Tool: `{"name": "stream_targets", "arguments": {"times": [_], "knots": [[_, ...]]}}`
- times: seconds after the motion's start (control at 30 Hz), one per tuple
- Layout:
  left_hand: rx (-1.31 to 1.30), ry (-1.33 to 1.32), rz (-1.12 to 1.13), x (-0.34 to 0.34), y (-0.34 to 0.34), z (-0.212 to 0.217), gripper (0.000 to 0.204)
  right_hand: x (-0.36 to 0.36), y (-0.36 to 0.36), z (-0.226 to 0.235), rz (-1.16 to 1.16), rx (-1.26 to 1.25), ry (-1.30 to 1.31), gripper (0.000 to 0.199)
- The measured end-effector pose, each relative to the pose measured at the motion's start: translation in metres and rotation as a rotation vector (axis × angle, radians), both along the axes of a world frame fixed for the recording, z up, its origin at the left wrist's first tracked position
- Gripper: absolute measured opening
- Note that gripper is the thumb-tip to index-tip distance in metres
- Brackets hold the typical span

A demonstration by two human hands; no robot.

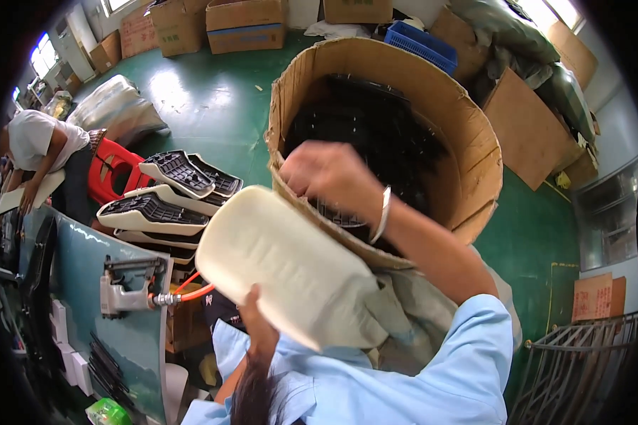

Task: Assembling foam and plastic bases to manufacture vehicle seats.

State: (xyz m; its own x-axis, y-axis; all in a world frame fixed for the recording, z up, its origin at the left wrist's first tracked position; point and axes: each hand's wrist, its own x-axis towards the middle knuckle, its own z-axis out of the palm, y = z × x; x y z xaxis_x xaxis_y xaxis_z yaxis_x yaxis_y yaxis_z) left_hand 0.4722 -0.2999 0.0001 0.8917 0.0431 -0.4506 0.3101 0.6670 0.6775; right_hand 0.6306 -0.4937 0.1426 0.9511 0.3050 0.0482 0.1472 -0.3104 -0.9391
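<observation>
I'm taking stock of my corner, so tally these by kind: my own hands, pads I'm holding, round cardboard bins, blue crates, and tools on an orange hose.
Left hand and right hand: 2
Cream pad, held: 1
Round cardboard bin: 1
Blue crate: 1
Hose-fed tool: 1
Total: 6
</observation>
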Motion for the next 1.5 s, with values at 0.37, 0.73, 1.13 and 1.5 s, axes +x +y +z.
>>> {"name": "stream_targets", "arguments": {"times": [0.37,0.73,1.13,1.5], "knots": [[-0.099,0.127,0.147,0.023,0.002,-0.012,0.059,0.205,-0.295,-0.172,-0.959,-0.800,-0.214,0.081],[-0.387,0.219,0.226,0.029,-0.021,0.007,0.062,0.191,-0.250,-0.126,-0.493,-0.787,-0.149,0.062],[-0.258,-0.065,0.128,0.027,-0.001,0.036,0.063,-0.108,-0.057,0.090,-0.261,-0.202,-0.483,0.043],[-0.160,-0.200,0.156,-0.025,0.054,0.057,0.059,-0.203,0.075,-0.026,-0.010,-0.258,-0.576,0.037]]}}
